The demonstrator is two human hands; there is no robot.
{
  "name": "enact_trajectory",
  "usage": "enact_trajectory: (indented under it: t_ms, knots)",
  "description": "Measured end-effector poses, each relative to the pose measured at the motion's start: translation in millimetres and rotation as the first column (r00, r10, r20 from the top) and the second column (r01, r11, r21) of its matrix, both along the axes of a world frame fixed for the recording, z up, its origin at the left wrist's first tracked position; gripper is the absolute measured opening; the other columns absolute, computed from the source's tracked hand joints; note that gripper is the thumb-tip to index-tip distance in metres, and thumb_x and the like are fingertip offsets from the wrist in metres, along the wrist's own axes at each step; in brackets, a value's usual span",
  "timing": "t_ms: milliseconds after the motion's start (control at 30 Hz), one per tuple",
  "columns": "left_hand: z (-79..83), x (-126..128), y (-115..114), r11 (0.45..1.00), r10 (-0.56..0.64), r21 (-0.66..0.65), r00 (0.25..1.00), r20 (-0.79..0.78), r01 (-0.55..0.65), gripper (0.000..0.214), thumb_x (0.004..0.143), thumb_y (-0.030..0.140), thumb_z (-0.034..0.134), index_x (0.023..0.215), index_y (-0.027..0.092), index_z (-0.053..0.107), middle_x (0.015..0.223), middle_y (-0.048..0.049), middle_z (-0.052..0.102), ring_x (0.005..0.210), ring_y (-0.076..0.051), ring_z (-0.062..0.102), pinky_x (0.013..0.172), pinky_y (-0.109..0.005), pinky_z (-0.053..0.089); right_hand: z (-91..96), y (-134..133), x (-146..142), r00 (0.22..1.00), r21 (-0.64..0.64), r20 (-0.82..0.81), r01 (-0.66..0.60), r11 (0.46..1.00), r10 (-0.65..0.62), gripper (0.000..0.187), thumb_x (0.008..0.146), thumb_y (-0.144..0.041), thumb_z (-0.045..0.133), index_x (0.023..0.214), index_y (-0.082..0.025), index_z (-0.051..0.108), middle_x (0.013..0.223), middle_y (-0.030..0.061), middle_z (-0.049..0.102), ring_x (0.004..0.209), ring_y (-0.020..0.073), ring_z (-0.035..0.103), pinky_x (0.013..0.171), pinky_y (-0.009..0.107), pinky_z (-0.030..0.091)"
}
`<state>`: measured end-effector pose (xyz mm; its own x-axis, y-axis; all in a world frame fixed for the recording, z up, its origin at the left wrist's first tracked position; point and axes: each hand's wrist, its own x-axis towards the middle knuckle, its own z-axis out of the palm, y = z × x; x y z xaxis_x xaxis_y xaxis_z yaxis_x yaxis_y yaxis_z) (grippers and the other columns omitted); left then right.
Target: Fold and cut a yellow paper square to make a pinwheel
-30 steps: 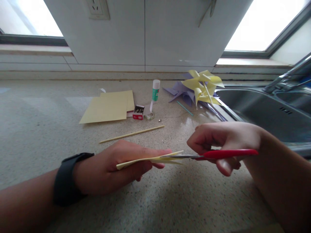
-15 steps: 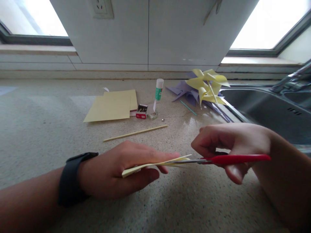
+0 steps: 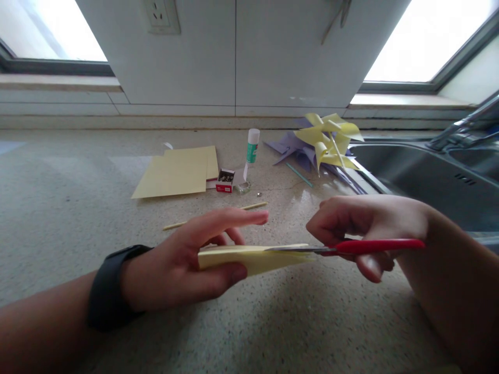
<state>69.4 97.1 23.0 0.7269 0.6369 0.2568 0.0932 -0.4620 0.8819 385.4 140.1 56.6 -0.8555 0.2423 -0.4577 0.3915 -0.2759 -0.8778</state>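
Note:
My left hand (image 3: 195, 259) holds a folded piece of yellow paper (image 3: 257, 262), thumb below and in front, with the index finger stretched out above it. A dark band circles that wrist. In my right hand (image 3: 362, 223) is a pair of scissors with red handles (image 3: 378, 246), the fingers wrapped round the grips. The metal blades lie along the paper's upper edge, between its layers as far as I can tell. Behind my left hand, a thin wooden stick (image 3: 255, 206) lies on the counter, partly hidden by the fingers.
Yellow paper sheets (image 3: 171, 174) lie at the back left. Near them are a small red box of metal pins (image 3: 225, 181), a loose pin (image 3: 259, 194) and an upright glue stick (image 3: 253, 146). Yellow and purple pinwheels (image 3: 329, 137) rest beside the steel sink (image 3: 413, 166), near a thin green stick (image 3: 299, 175).
The yellow paper has tilted so more of its face shows. My left index finger has lifted off it. The scissors have shifted slightly left and up, their blades further along the paper.

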Motion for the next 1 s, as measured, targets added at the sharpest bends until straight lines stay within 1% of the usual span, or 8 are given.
enact_trajectory:
  t_ms: [67, 133, 233, 433, 633, 767, 867, 1000]
  knots:
    - [-2.7, -1, 1, 1.0, -0.004, 0.027, 1.0, 0.02, 0.003, 0.057, 0.092, 0.025, 0.067, 0.146, 0.029, 0.049, 0.133, -0.0108, 0.061, 0.094, -0.017, 0.062, 0.076, -0.026, 0.055, 0.5, 0, 0, 1.0, 0.014, 0.005, -0.014, 1.0, 0.013, 0.047, 0.066, -0.043, 0.091, 0.068, -0.018, 0.051, 0.048, -0.0084, 0.054, 0.034, 0.0051, 0.046, 0.031, 0.013, 0.037]
    - [-3.1, 0, 2, 0.995, -0.045, 0.094, 0.998, 0.034, 0.042, 0.059, 0.089, 0.021, 0.07, 0.145, 0.029, 0.051, 0.139, -0.0103, 0.059, 0.106, -0.02, 0.061, 0.088, -0.03, 0.054, 2.1, -1, -1, 1.0, 0.042, 0.023, -0.019, 0.999, 0.018, 0.049, 0.066, -0.046, 0.091, 0.067, -0.018, 0.05, 0.047, -0.009, 0.051, 0.034, 0.005, 0.043, 0.031, 0.014, 0.035]
    - [0.4, 4, 4, 0.979, -0.136, 0.156, 0.99, 0.04, 0.129, 0.059, 0.087, 0.015, 0.071, 0.143, 0.028, 0.055, 0.137, -0.0101, 0.061, 0.12, -0.023, 0.059, 0.102, -0.034, 0.049, 5.4, -4, -5, 0.998, 0.134, 0.06, -0.031, 0.99, 0.023, 0.051, 0.065, -0.051, 0.09, 0.066, -0.018, 0.05, 0.049, -0.0087, 0.049, 0.038, 0.005, 0.041, 0.034, 0.016, 0.03]
    - [6.8, 9, 4, 0.967, -0.217, 0.147, 0.976, 0.038, 0.209, 0.057, 0.087, 0.007, 0.066, 0.141, 0.02, 0.057, 0.123, -0.0118, 0.067, 0.109, -0.02, 0.064, 0.095, -0.03, 0.053, 6.1, -4, -8, 0.995, 0.317, 0.071, -0.083, 0.945, 0.064, 0.06, 0.063, -0.065, 0.085, 0.062, -0.018, 0.048, 0.052, -0.0077, 0.046, 0.044, 0.0052, 0.034, 0.04, 0.019, 0.023]
    - [3.9, 8, 5, 0.96, -0.253, 0.134, 0.967, 0.037, 0.247, 0.058, 0.088, 0.005, 0.062, 0.144, 0.019, 0.055, 0.122, -0.0122, 0.068, 0.107, -0.018, 0.064, 0.095, -0.029, 0.052, 10.6, -4, -5, 0.982, 0.431, 0.139, -0.177, 0.885, 0.129, 0.063, 0.074, -0.08, 0.064, 0.069, -0.018, 0.051, 0.059, -0.0032, 0.054, 0.051, 0.0084, 0.043, 0.046, 0.021, 0.027]
    - [3.5, 9, 5, 0.959, -0.252, 0.141, 0.967, 0.044, 0.244, 0.057, 0.088, 0.004, 0.061, 0.143, 0.017, 0.056, 0.121, -0.0129, 0.069, 0.106, -0.018, 0.064, 0.094, -0.029, 0.052, 13.1, -5, -5, 0.98, 0.506, 0.139, -0.194, 0.841, 0.142, 0.063, 0.076, -0.08, 0.062, 0.068, -0.018, 0.052, 0.059, -0.003, 0.053, 0.052, 0.0092, 0.043, 0.048, 0.022, 0.029]
    - [4.1, 9, 4, 0.961, -0.252, 0.133, 0.967, 0.043, 0.244, 0.056, 0.087, 0.004, 0.061, 0.142, 0.015, 0.057, 0.122, -0.0132, 0.069, 0.107, -0.019, 0.064, 0.094, -0.029, 0.051, 11.6, -5, -4, 0.982, 0.519, 0.133, -0.182, 0.836, 0.131, 0.062, 0.076, -0.079, 0.063, 0.067, -0.018, 0.052, 0.058, -0.0034, 0.052, 0.051, 0.009, 0.042, 0.047, 0.022, 0.029]
    - [4.7, 10, 5, 0.961, -0.257, 0.118, 0.966, 0.042, 0.251, 0.054, 0.088, 0.004, 0.061, 0.141, 0.013, 0.058, 0.121, -0.0131, 0.069, 0.107, -0.018, 0.064, 0.095, -0.027, 0.05, 10.1, -5, -2, 0.981, 0.471, 0.167, -0.169, 0.866, 0.1, 0.062, 0.072, -0.078, 0.067, 0.066, -0.019, 0.051, 0.057, -0.0039, 0.052, 0.049, 0.0085, 0.04, 0.045, 0.022, 0.028]
